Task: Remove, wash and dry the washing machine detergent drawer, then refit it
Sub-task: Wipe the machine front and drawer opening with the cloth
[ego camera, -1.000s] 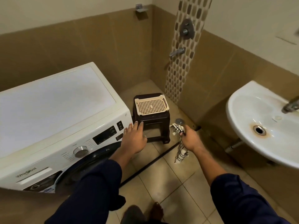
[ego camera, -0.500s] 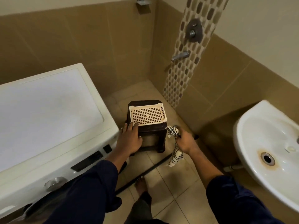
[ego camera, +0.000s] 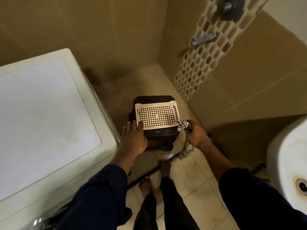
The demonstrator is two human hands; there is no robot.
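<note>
washing machine (ego camera: pixel 41 122) beside stool (ego camera: pixel 160 132); right hand (ego camera: pixel 197 135) grips patterned cloth (ego camera: pixel 183 125).

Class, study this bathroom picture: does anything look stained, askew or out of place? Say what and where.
A rust-brown ring stains the white sink around its drain. A dark smudge, possibly only shadow, marks the tiled wall behind the washing machine. Nothing else stands out.

Tray (ego camera: pixel 157 114) on stool (ego camera: pixel 159 132), between washing machine (ego camera: pixel 43 117) left and sink (ego camera: pixel 289 166) right
</note>
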